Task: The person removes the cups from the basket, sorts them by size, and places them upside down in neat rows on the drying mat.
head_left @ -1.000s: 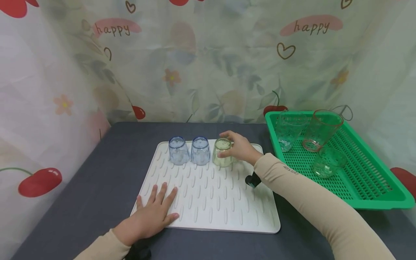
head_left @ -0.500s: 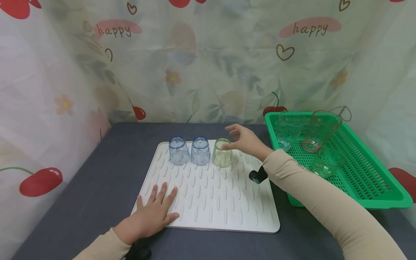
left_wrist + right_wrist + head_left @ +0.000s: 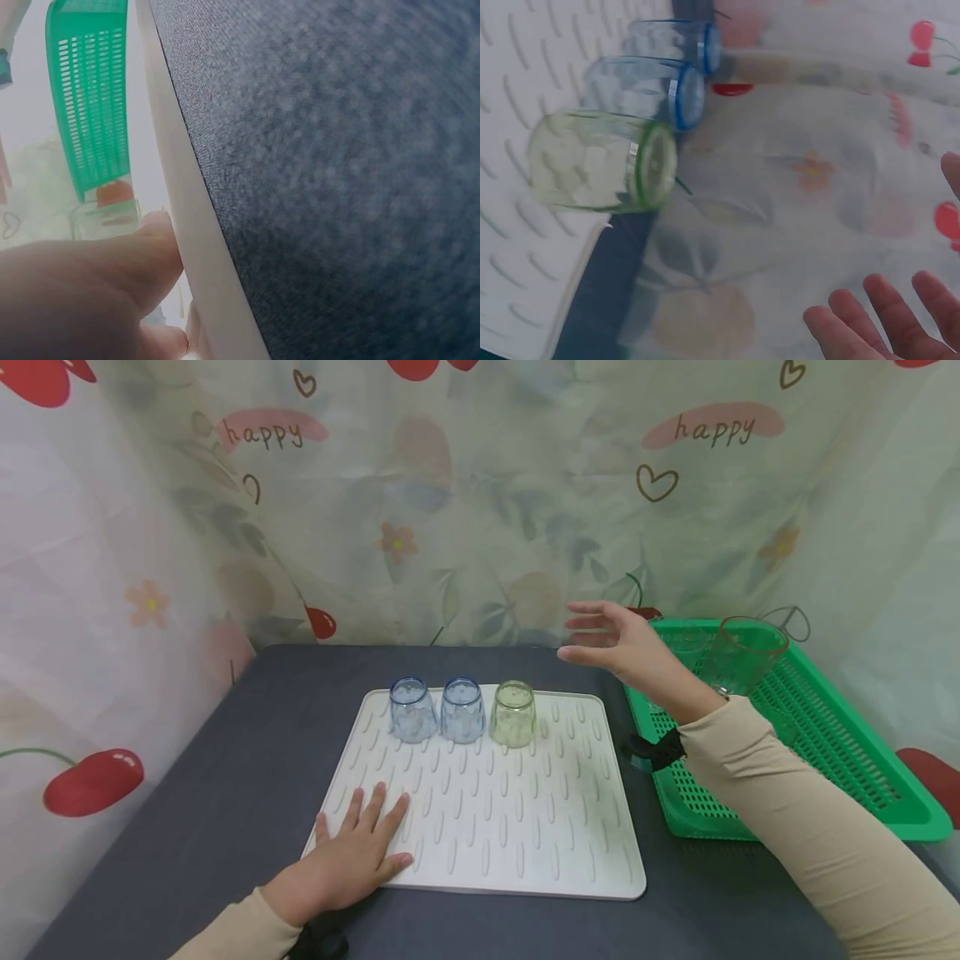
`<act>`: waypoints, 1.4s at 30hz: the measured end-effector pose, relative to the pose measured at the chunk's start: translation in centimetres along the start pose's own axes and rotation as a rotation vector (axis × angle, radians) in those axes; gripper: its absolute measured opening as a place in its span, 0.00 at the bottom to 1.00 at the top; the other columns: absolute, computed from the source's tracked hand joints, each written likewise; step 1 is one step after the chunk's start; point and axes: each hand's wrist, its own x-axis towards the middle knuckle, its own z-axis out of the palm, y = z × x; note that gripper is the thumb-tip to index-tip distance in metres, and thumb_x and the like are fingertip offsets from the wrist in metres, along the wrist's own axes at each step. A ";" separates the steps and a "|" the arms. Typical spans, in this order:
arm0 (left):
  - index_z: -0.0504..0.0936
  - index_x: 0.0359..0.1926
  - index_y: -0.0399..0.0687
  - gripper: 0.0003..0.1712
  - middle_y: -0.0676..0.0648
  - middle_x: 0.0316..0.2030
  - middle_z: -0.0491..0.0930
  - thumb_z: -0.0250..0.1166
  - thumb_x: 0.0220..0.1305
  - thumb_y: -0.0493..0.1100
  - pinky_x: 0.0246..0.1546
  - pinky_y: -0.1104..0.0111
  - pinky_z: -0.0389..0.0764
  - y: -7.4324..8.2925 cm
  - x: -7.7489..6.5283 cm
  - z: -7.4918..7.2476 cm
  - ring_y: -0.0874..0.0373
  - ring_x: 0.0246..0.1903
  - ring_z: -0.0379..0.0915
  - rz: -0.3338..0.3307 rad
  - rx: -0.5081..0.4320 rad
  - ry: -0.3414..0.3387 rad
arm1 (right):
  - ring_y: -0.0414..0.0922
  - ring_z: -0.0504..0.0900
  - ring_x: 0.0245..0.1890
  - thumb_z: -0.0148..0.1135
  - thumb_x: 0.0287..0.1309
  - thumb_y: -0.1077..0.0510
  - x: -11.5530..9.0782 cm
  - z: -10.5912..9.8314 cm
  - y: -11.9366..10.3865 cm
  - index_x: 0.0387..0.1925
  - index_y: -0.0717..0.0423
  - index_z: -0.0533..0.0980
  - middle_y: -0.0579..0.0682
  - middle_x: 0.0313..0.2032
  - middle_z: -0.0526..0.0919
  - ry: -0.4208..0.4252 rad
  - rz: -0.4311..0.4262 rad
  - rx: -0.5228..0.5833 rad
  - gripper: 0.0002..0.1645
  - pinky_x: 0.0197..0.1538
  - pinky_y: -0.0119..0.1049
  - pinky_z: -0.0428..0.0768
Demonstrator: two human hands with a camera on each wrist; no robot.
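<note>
My left hand (image 3: 341, 860) lies spread on the front left of a white ridged drying mat (image 3: 525, 827), its thumb by the front edge. Two blue-tinted glasses (image 3: 412, 712) and a pale green glass (image 3: 513, 714) stand in a row along the mat's back, narrow end up. My right hand (image 3: 637, 652) is in the air beyond the mat's back right corner, fingers loosely extended and holding nothing. In the right wrist view its fingers (image 3: 877, 315) are well apart from the green glass (image 3: 592, 161).
A green perforated basket (image 3: 915, 831) stands on the dark table at right. In it is a clear glass with a pinkish rim (image 3: 750, 652); other glasses there are partly hidden by the right arm. A patterned curtain (image 3: 480, 568) hangs behind the table.
My right hand has let go of the green glass and moved right and up toward the basket. The green glass stays standing on the mat. My left hand has not moved.
</note>
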 end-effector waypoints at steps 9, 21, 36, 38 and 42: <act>0.50 0.76 0.55 0.45 0.38 0.76 0.38 0.52 0.66 0.67 0.58 0.25 0.33 0.0 0.1 0.1 0.34 0.74 0.28 -0.012 0.009 -0.001 | 0.43 0.69 0.66 0.63 0.62 0.47 -3.4 -4.5 -1.1 0.70 0.37 0.59 0.46 0.66 0.69 0.125 -0.020 -0.051 0.38 0.52 0.22 0.74; 0.50 0.76 0.55 0.45 0.37 0.76 0.39 0.52 0.66 0.66 0.58 0.25 0.34 0.1 0.1 0.1 0.34 0.74 0.29 0.001 0.007 0.014 | 0.22 0.74 0.51 0.58 0.67 0.55 -7.3 -10.9 3.7 0.71 0.38 0.60 0.31 0.58 0.73 0.238 -0.033 -0.167 0.33 0.44 0.17 0.71; 0.50 0.76 0.54 0.45 0.37 0.76 0.39 0.53 0.66 0.66 0.58 0.25 0.33 0.0 0.0 0.0 0.34 0.74 0.28 -0.016 0.010 -0.011 | 0.58 0.62 0.67 0.54 0.66 0.37 -9.2 -15.5 11.2 0.76 0.45 0.49 0.61 0.72 0.57 0.145 0.225 -0.429 0.45 0.57 0.63 0.66; 0.50 0.76 0.55 0.45 0.38 0.76 0.38 0.53 0.66 0.66 0.58 0.25 0.32 0.1 0.1 0.0 0.34 0.74 0.28 -0.020 0.008 -0.015 | 0.61 0.61 0.66 0.53 0.67 0.38 -9.2 -15.6 11.8 0.76 0.49 0.48 0.66 0.71 0.56 0.091 0.242 -0.442 0.46 0.56 0.65 0.66; 0.49 0.76 0.56 0.46 0.38 0.76 0.38 0.53 0.65 0.67 0.58 0.25 0.32 0.1 0.2 0.0 0.35 0.74 0.28 -0.025 0.008 -0.023 | 0.72 0.56 0.65 0.52 0.69 0.43 -9.2 -15.9 12.9 0.76 0.56 0.46 0.71 0.69 0.55 -0.012 0.251 -0.428 0.45 0.54 0.68 0.65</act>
